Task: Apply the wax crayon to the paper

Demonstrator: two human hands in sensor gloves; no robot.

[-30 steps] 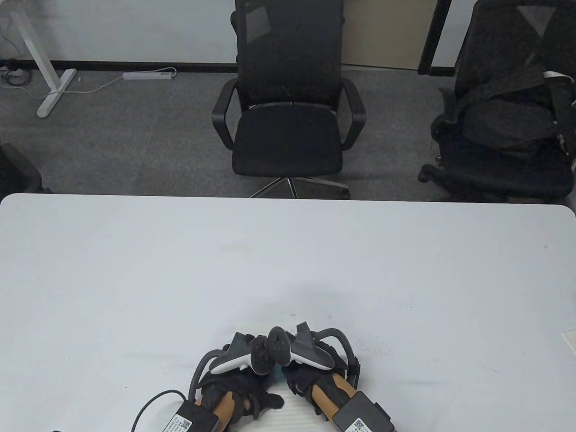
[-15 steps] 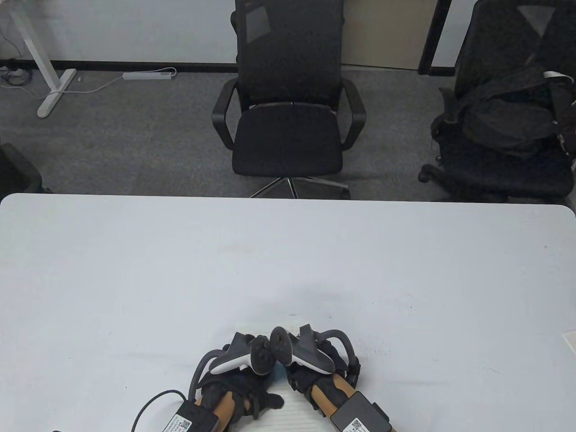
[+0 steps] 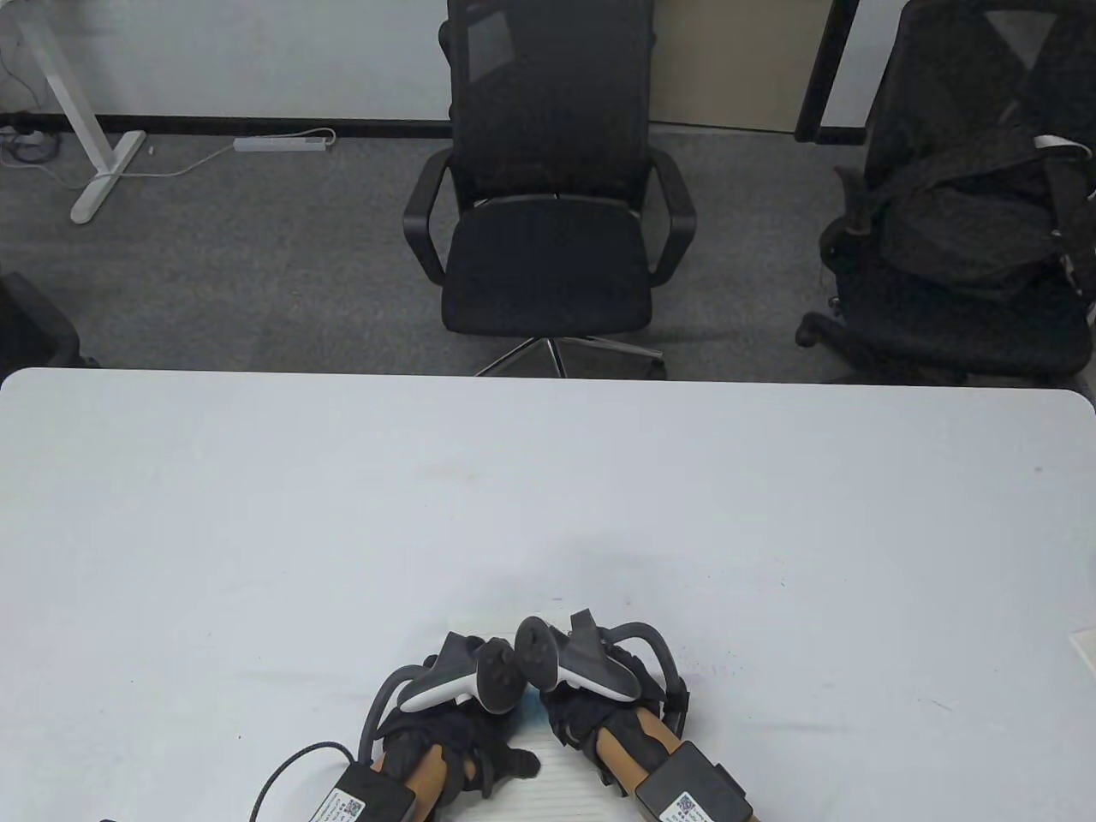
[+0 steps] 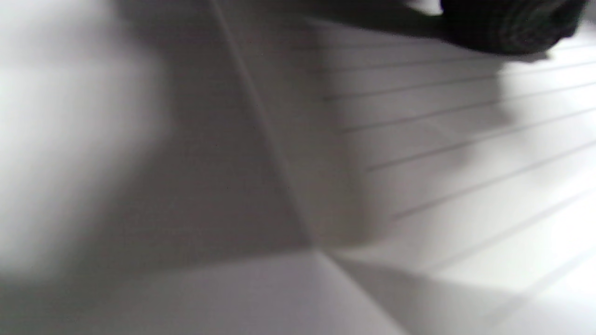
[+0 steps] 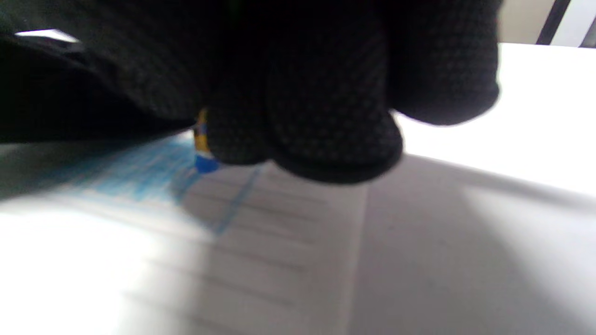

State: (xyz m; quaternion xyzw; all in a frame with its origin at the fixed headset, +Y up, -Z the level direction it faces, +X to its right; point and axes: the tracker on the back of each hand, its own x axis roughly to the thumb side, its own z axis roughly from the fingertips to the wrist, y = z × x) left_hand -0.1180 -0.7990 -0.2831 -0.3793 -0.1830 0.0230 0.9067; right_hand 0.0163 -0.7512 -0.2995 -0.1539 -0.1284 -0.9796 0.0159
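A sheet of lined paper [image 3: 556,783] lies at the table's near edge, mostly hidden under both hands. My right hand [image 3: 591,719] grips a blue wax crayon [image 5: 203,156] with its tip on the paper [image 5: 260,232], beside a patch of blue colouring [image 5: 135,179]. My left hand [image 3: 467,741] rests on the paper's left part; in the left wrist view a gloved fingertip [image 4: 507,23] touches the lined sheet [image 4: 465,153]. The crayon is hidden in the table view.
The white table [image 3: 548,514] stretches away from the hands. A black office chair [image 3: 548,214] stands beyond its far edge, and another chair with a dark bag [image 3: 967,214] stands at the right. A pale object [image 3: 1086,646] shows at the right edge.
My right hand has shifted slightly on the paper, its tracker moving a little to the right and up. My left hand has stayed in place.
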